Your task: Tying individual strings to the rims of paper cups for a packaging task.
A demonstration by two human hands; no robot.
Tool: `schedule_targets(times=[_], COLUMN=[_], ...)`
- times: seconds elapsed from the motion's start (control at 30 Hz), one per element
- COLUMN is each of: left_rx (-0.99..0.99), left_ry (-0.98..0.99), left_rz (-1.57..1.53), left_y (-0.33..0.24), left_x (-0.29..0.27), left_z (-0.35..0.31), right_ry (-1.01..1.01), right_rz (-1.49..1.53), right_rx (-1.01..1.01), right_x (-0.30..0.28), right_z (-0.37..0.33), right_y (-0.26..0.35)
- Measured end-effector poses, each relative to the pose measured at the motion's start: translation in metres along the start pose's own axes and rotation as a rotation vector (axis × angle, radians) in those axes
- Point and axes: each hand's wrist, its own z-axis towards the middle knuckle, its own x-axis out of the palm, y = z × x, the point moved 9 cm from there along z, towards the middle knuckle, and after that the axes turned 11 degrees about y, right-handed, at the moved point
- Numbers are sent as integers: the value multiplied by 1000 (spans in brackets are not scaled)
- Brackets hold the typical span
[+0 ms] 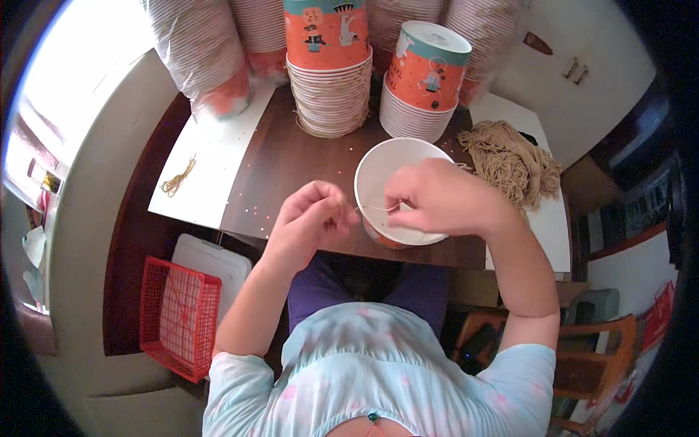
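Hands meet over a white-lined paper bucket (386,171) that sits tilted at the near edge of the dark wooden table (291,156), its orange outside just showing underneath. The right hand (437,197) lies across the bucket's rim at about four o'clock, fingers pinched shut on a thin pale string (378,209). The left hand (309,215), at nine o'clock from the bucket and just beside it, is closed with fingertips pressed together at the string's other end. At twelve o'clock stand two stacks of orange printed buckets (331,65), with more wrapped in clear plastic behind. A heap of tan string (513,164) lies at two o'clock. Down at seven o'clock, on the floor, sits a red plastic basket (178,317).
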Motion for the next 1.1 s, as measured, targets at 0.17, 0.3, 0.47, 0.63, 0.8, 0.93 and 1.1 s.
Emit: schedule_targets(times=[0.17, 0.3, 0.47, 0.63, 0.8, 0.93, 1.1], left_rx=[-14, -167, -171, -151, -140, -134, -56], left_ry=[-83, -38, 46, 86, 13, 34, 10], left_rz=[191, -7, -67, 173, 142, 141, 319], left_y=[0, 20, 12, 2, 2, -3, -16], left_x=[15, -7, 4, 9, -7, -4, 2], left_z=[13, 6, -4, -4, -7, -6, -13], right_ry=[-28, -147, -114, -352, -789, -591, -637], right_rz=[178, 238, 418, 247, -119, 54, -52], right_rx=[-248, -319, -219, -149, -81, -109, -86], right_x=[-20, -16, -1, -14, -32, 6, 15], right_z=[31, 40, 42, 35, -14, -14, -10], right_y=[23, 22, 5, 3, 31, 33, 43])
